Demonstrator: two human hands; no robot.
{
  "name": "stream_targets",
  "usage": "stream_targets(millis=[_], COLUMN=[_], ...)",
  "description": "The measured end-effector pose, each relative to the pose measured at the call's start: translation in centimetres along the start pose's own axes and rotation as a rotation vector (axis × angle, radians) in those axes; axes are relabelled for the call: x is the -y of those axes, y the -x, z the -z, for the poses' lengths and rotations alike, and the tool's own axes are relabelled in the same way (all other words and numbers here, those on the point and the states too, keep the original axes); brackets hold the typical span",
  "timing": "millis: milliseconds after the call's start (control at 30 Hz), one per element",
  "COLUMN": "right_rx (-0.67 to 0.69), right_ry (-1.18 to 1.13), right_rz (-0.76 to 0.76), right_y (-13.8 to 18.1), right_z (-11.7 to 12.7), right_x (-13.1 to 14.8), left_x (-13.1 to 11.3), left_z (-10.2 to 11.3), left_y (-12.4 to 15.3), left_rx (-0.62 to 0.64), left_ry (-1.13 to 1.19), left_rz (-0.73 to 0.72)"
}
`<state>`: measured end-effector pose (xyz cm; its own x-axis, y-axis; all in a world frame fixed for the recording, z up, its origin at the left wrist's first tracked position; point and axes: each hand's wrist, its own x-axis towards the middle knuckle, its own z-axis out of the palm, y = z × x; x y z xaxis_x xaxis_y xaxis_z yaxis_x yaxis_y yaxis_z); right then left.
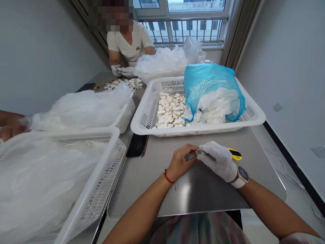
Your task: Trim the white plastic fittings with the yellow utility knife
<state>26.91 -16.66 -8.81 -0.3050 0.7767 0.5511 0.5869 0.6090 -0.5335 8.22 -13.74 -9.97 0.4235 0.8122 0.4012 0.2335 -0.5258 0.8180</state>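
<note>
My left hand (pixel 183 160), bare with a red cord at the wrist, pinches a small white pipe fitting (pixel 199 152) whose round open end faces me. My right hand (pixel 218 160), in a white knitted glove with a watch at the wrist, is closed against the fitting's right side. From behind that glove sticks out the yellow and black handle of a utility knife (pixel 235 154). A thin grey strip, perhaps its blade, shows between the gloved thumb and fingers. The glove hides the middle of the knife. Both hands are just above the metal table (pixel 147 183).
Ahead, a white basket (pixel 142 125) holds loose white fittings (pixel 170 110) and a blue plastic bag (pixel 210 81). Plastic-filled baskets (pixel 95 189) stand left, beside a dark phone (pixel 137 145). A co-worker (pixel 129 44) with gloved hands sits across; another person's hand (pixel 10 130) shows far left.
</note>
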Motion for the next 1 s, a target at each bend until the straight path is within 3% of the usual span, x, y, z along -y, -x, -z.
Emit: stream_targets(millis=[333, 667, 767, 1000], right_rx=[0.031, -0.032, -0.024, -0.022], right_ry=[-0.008, 0.040, 0.059, 0.062], right_rz=[-0.106, -0.152, -0.139, -0.128], right_y=[-0.10, -0.28, -0.18, -0.50], right_z=[-0.10, -0.44, -0.60, -0.25], right_x=[0.24, 0.39, 0.29, 0.55], left_x=[-0.18, -0.36, -0.50, -0.59], left_z=[0.16, 0.22, 0.13, -0.08], left_y=[-0.04, -0.05, -0.17, -0.54], left_rx=[-0.078, -0.069, -0.088, -0.105], left_ry=[-0.046, -0.037, 0.038, 0.505], left_rz=[-0.006, -0.027, 0.059, 0.459])
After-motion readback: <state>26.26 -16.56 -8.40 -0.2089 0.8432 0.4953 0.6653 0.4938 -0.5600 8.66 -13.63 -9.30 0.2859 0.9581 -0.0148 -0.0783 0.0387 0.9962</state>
